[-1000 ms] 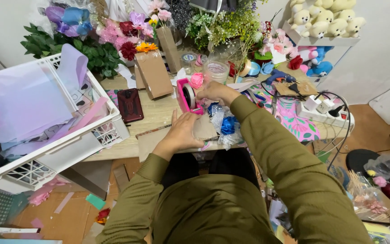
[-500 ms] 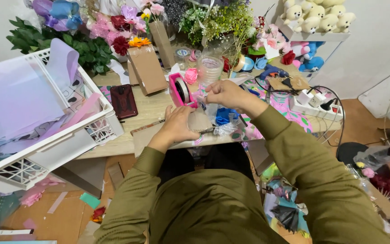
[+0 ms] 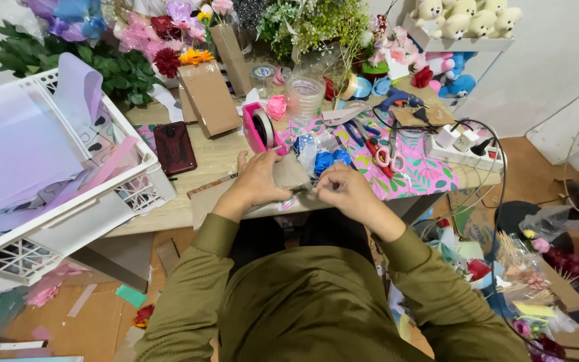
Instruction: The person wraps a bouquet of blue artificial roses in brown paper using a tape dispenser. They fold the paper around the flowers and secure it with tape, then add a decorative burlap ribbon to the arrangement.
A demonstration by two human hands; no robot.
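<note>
desk [image 3: 216, 157]: cluttered as usual, your brown card piece [image 3: 288, 175] sat at its front edge, right below the pink tape dispenser [image 3: 260, 129].
card: looked light, thin, bendy; best pinched at the edges.
left hand [image 3: 257, 182]: grip was curled shut over the card.
right hand [image 3: 344, 191]: fingers pinched closed at the card's corner.
change: a second ago your right hand was up at the dispenser; it had dropped to the card.

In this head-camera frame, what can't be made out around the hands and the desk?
- What the right hand pinches: covered by its own fingers.
- Brown card piece under the left hand: near edge hidden by both hands.
- White crate: cut off by the left edge.
</note>
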